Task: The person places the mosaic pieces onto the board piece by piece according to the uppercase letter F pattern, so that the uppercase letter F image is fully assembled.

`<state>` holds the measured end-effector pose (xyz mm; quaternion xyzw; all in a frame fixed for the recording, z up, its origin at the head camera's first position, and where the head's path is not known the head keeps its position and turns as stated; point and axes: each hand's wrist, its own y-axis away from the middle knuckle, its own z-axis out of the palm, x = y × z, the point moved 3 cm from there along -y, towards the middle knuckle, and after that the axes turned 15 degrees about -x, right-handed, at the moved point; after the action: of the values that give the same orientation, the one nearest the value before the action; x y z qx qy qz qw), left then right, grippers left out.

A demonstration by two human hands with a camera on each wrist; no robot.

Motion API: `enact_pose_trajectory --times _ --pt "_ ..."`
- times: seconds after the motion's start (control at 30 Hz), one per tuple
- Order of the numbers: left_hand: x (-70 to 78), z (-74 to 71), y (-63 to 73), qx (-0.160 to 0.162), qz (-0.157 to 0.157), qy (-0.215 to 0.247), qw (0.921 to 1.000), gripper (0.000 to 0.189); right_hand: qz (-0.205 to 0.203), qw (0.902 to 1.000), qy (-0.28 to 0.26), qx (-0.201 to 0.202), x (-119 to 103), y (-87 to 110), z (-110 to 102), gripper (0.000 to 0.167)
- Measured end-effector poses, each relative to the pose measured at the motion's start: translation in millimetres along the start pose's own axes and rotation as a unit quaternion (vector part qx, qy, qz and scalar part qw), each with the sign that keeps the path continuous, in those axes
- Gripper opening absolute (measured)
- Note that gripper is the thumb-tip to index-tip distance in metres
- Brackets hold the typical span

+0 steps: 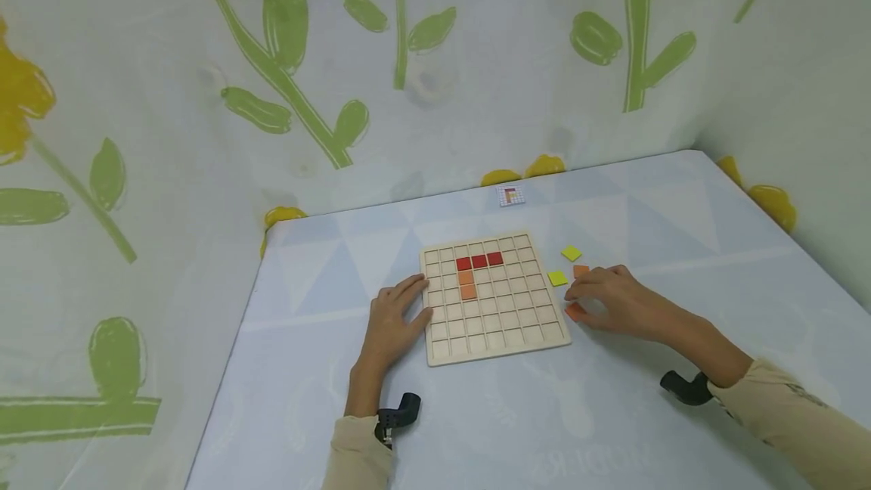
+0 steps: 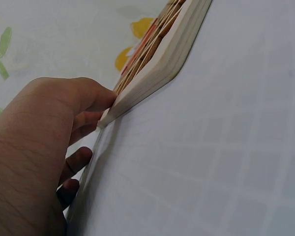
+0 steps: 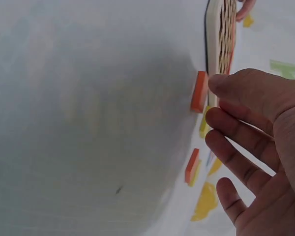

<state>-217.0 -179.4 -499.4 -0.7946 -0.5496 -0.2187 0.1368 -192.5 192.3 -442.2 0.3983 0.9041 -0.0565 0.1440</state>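
Observation:
A square wooden grid board (image 1: 500, 316) lies on the table, with several red tiles (image 1: 479, 261) in a row and two orange tiles (image 1: 466, 283) below the left one. My left hand (image 1: 393, 324) rests at the board's left edge, fingers spread and fingertips touching the rim; in the left wrist view the thumb touches the board's side. To the right of the board, my right hand (image 1: 622, 303) hovers with loosely bent fingers over a loose orange tile (image 3: 199, 92). The thumb tip is close to that tile, and the fingers are apart from the thumb.
Two yellow tiles (image 1: 558, 278) and another orange tile (image 1: 581, 271) lie right of the board, beyond the right hand's fingers. A small pattern card (image 1: 510, 196) lies near the table's back edge. Flower-printed fabric (image 1: 476, 127) rises behind the table.

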Motion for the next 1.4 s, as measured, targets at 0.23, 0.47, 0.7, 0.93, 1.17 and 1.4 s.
enact_pose_trajectory --times 0.23,0.47,0.7,0.93,1.17,1.4 --pt "0.2 -1.2 2.0 0.002 -0.001 0.009 1.0000 0.051 -0.003 1.0000 -0.001 -0.006 5 5.8 8 0.031" --pt "0.7 0.8 2.2 -0.007 -0.005 0.012 0.9999 0.052 -0.024 0.9989 0.035 0.018 2 5.1 7 0.029" --pt "1.1 -0.3 0.7 0.001 0.006 0.007 1.0000 0.052 -0.019 0.9992 0.020 0.029 2 5.3 4 0.027" --pt "0.6 -1.5 0.2 0.005 0.008 0.009 0.9999 0.051 -0.024 0.9986 0.042 0.019 5 7.8 10 0.030" --pt "-0.7 -0.1 -0.5 0.000 0.002 0.014 0.9999 0.051 -0.031 0.9977 0.050 0.036 3 5.6 5 0.028" --pt "-0.2 -0.8 -0.5 -0.001 -0.006 0.009 0.9999 0.052 -0.030 0.9981 0.032 0.043 0 -5.4 -2 0.028"
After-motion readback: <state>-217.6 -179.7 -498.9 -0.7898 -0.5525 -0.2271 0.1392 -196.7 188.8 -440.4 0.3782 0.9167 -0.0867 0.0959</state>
